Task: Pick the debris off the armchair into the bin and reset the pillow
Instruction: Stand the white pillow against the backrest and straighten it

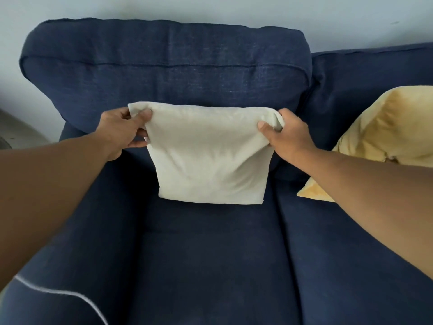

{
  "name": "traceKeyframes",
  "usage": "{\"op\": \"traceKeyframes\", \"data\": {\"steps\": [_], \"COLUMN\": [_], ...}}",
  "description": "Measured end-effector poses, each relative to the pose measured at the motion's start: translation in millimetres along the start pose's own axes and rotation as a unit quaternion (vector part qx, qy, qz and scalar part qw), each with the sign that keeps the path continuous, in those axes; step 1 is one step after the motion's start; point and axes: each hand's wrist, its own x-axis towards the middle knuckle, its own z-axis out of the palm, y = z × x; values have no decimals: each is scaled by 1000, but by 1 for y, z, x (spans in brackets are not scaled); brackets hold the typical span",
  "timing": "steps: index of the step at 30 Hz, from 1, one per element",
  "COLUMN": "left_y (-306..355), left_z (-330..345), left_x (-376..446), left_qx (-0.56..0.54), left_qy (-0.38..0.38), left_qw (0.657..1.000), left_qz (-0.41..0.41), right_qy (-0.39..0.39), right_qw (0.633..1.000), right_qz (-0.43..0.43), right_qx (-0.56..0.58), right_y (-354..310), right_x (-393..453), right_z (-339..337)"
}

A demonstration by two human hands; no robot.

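A cream-white pillow [206, 156] stands upright against the dark blue back cushion [164, 66] of the armchair, its lower edge on the seat cushion [206, 254]. My left hand [121, 132] pinches the pillow's upper left corner. My right hand [285, 134] grips the upper right corner, bunching the fabric there. No debris shows on the seat, and no bin is in view.
A yellow pillow [386, 137] leans on the adjoining blue seat at the right. The armchair's left armrest [58, 266] with white piping runs along the lower left. A pale wall [210, 8] rises behind the chair. A grey object edge [14, 134] shows at far left.
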Motion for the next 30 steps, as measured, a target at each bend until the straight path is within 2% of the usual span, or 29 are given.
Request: {"op": "traceKeyframes", "data": {"steps": [5, 10, 12, 17, 22, 26, 28, 30], "left_y": [-4, -19, -24, -26, -30, -32, -28, -24], "left_z": [-5, -8, -6, -7, -12, -8, -2, 5], "left_x": [8, 5, 4, 2, -2, 0, -1, -4], "left_qx": [24, 48, 65, 94, 107, 158, 170, 234], "left_qy": [56, 80, 77, 106, 112, 130, 155, 222], "left_qw": [998, 996, 995, 990, 987, 978, 972, 941], "left_qz": [-3, 5, -3, 18, 40, 45, 48, 106], "right_qy": [25, -62, -74, -29, -36, -13, 16, 75], "right_qw": [1000, 997, 996, 998, 997, 997, 995, 984], "right_qz": [7, 31, 45, 49, 49, 63, 50, 5], "right_qx": [10, -29, -34, -34, -44, -49, -82, -163], "right_y": [-11, -7, -5, -5, -7, -11, -11, -11], "right_x": [22, 21, 20, 19, 22, 23, 21, 15], "right_z": [3, 6, 10, 7, 2, 11, 14, 18]}}
